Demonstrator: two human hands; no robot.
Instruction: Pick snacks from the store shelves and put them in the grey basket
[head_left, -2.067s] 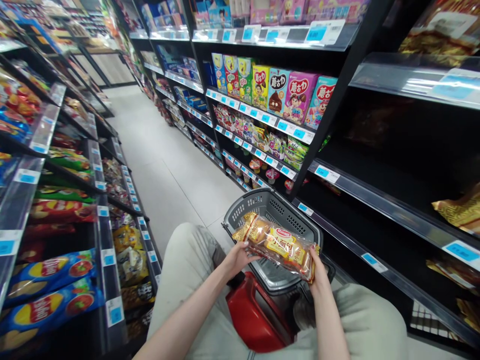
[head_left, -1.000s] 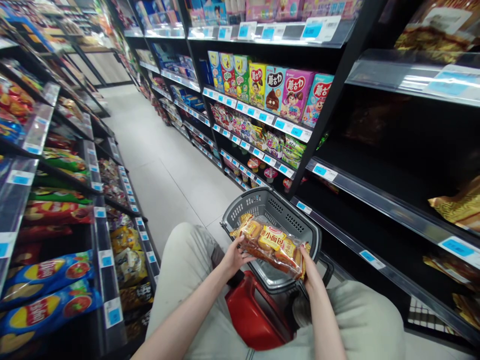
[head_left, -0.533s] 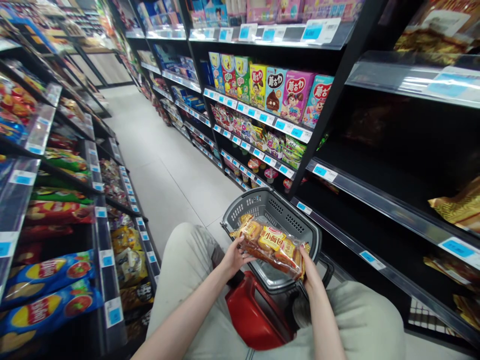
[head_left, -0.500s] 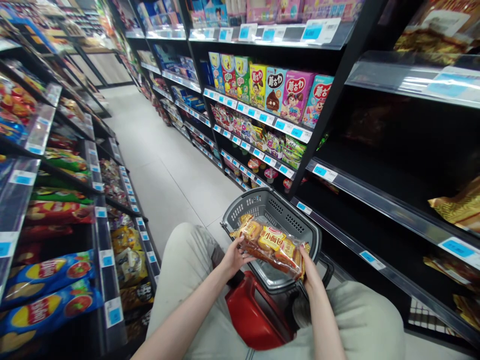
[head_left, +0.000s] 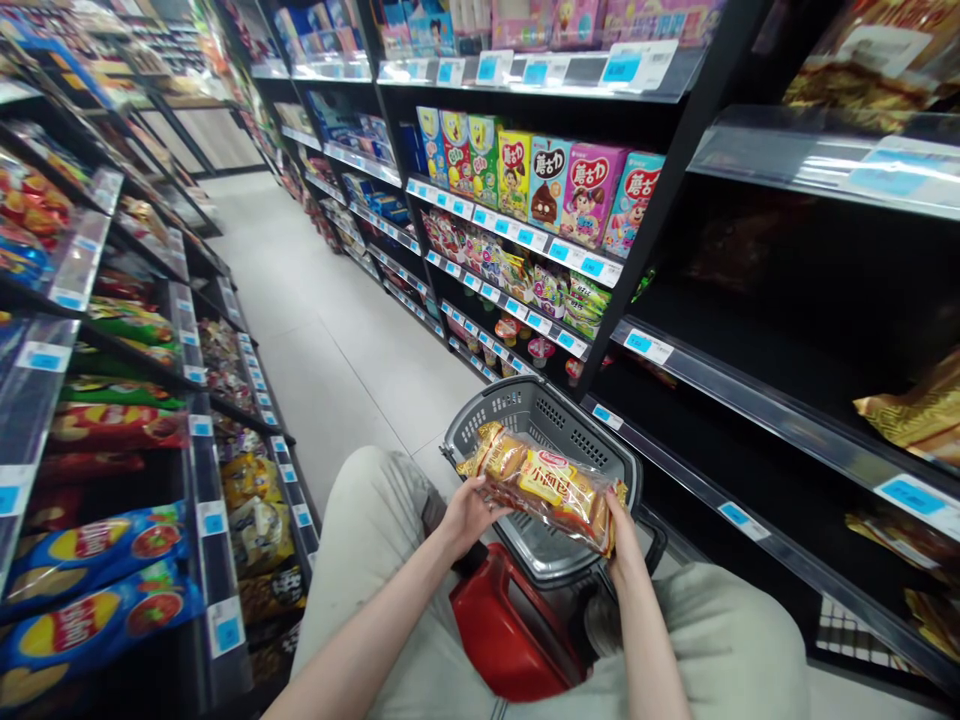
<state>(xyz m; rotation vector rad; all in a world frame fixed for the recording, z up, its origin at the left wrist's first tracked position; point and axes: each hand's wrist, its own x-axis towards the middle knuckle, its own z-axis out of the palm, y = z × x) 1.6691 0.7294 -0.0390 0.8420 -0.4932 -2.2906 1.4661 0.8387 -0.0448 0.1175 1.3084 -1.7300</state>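
A clear-and-gold bag of small bread rolls [head_left: 551, 484] is held over the grey shopping basket [head_left: 546, 572], between my two hands. My left hand [head_left: 471, 515] grips the bag's near left end, thumb on top and fingers beneath. At its right end my right hand [head_left: 621, 532] is closed round the edge, with its fingers partly hidden by the wrapper. The yellow label faces up at me. Below the bag, the basket's perforated wall and bare floor show. A red plastic handle piece [head_left: 517, 630] on the basket points toward me, between my knees.
To the right, a black shelf [head_left: 750, 360] holds a few gold bread bags [head_left: 915, 410]. Ahead stand colourful snack boxes [head_left: 551, 188] above price tags. Chip bags [head_left: 97, 545] fill the left rack. The tiled aisle [head_left: 322, 340] runs away between the shelves.
The bread bag has tilted and turned slightly in my hands, its label now angled differently. Both hands keep hold, and the basket has stayed in place.
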